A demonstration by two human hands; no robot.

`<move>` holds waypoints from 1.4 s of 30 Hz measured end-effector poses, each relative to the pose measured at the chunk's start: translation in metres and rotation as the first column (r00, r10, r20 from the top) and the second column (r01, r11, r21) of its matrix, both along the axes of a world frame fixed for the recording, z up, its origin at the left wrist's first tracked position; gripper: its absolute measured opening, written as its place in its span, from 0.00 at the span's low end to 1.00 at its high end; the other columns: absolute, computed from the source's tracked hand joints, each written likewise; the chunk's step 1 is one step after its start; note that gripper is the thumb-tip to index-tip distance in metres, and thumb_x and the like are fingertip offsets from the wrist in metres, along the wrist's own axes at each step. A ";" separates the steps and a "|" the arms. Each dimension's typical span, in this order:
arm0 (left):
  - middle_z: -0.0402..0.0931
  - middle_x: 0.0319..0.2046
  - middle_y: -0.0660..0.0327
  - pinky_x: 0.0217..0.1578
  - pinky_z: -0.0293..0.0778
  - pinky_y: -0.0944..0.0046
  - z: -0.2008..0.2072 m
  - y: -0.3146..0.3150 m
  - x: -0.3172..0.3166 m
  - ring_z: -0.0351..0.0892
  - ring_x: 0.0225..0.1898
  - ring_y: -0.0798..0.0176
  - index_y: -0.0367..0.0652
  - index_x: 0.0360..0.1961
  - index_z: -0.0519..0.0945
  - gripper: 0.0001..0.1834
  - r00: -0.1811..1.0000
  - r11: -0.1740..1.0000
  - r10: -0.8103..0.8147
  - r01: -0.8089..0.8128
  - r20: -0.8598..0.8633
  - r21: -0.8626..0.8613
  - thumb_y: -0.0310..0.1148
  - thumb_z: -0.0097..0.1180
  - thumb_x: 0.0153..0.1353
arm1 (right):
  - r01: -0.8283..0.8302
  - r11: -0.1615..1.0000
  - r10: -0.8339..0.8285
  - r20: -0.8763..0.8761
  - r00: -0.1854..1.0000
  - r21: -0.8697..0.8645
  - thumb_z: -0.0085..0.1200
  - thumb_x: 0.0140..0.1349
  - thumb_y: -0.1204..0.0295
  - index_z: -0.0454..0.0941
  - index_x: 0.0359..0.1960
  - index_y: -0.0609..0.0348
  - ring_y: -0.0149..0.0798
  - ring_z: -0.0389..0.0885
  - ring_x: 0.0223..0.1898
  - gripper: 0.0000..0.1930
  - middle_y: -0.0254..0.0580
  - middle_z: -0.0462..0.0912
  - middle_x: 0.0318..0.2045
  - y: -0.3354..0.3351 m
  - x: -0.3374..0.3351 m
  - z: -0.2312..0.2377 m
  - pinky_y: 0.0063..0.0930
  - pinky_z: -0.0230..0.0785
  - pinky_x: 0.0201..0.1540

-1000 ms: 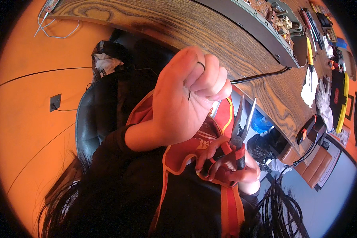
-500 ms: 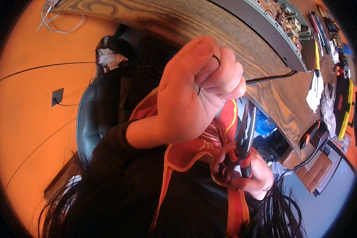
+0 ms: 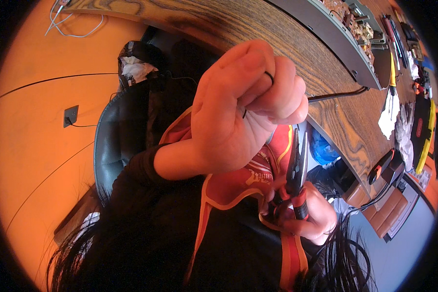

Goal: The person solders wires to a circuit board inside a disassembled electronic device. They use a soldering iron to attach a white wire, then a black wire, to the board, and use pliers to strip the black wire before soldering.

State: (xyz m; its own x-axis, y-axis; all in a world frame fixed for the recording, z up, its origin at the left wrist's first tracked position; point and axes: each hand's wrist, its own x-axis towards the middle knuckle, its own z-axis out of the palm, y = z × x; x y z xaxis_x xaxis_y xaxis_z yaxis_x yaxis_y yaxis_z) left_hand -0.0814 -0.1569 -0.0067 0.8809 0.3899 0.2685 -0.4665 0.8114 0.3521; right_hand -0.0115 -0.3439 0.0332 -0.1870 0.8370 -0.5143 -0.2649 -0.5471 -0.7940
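Observation:
My left hand (image 3: 246, 107) is raised in the middle of the view, its fingers curled into a fist around a thin black cable (image 3: 338, 94). Short stretches of the cable show between the fingers, and it runs out past the knuckles to the right, over the wooden table. Lower down, my right hand (image 3: 316, 214) grips long-nosed pliers (image 3: 297, 175) with red and black handles. The pliers point upward, below the left fist, with a narrow gap between their jaws. A red apron (image 3: 233, 187) with orange edging hangs behind both hands.
A grey open housing with circuit boards (image 3: 350, 39) lies on the wooden table (image 3: 199, 24). Tools, white tissue (image 3: 388, 114) and a black-and-yellow case (image 3: 422, 129) are along the right. A dark chair (image 3: 114, 146) and a black bag with paper (image 3: 138, 68) are at left.
My left fist has shifted slightly to the right with the cable still in it. The pliers in my right hand have tilted slightly, their tips moving left.

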 end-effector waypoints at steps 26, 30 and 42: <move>0.70 0.27 0.56 0.30 0.63 0.71 0.012 0.012 0.003 0.69 0.29 0.68 0.37 0.28 0.77 0.08 0.805 0.457 0.530 -0.005 -0.268 0.889 0.18 0.45 0.53 | 0.735 0.585 0.071 0.882 -0.466 0.342 0.56 0.50 0.57 0.68 0.36 0.61 0.53 0.77 0.29 0.21 0.52 0.77 0.24 -0.044 0.112 -0.020 0.39 0.67 0.31; 0.68 0.17 0.63 0.19 0.58 0.77 0.009 0.007 0.010 0.64 0.16 0.75 0.33 0.39 0.76 0.12 0.843 0.529 0.410 0.091 -0.348 0.844 0.17 0.42 0.56 | 0.640 0.711 0.138 0.835 -0.533 0.291 0.58 0.49 0.56 0.70 0.38 0.60 0.50 0.75 0.31 0.22 0.49 0.75 0.27 -0.042 0.112 -0.025 0.38 0.66 0.33; 0.72 0.16 0.62 0.21 0.68 0.75 0.019 -0.002 0.036 0.71 0.18 0.75 0.29 0.40 0.74 0.11 0.839 0.712 0.181 0.248 -0.513 0.657 0.19 0.41 0.59 | 0.449 0.459 -0.704 0.622 -0.343 0.767 0.63 0.47 0.68 0.74 0.39 0.66 0.35 0.73 0.36 0.19 0.44 0.75 0.35 -0.015 0.091 -0.003 0.25 0.65 0.37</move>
State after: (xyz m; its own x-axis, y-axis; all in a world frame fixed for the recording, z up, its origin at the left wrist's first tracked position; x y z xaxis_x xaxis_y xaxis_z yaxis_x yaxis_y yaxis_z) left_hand -0.0454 -0.1589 0.0119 0.9657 0.2554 -0.0475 -0.0199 0.2549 0.9668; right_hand 0.0796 -0.3593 0.0301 0.8643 0.2362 0.4440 0.5002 -0.4954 -0.7102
